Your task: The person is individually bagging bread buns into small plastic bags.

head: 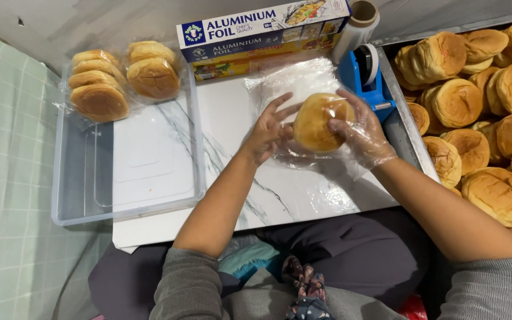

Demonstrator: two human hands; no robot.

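A round golden bun [317, 121] sits on a sheet of clear plastic wrap [294, 83] spread over a white marble board [232, 118]. My left hand [269, 130] touches the bun's left side with its fingers spread. My right hand [360, 129], in a thin clear glove, grips the bun from the right with wrap around it.
A clear plastic tray [125, 166] at the left holds several wrapped buns [99, 89] in its far end. A blue foil box [262, 32], a roll of wrap [360, 21] and a blue tape dispenser [365, 77] stand at the back. Many unwrapped buns [481, 118] fill the right.
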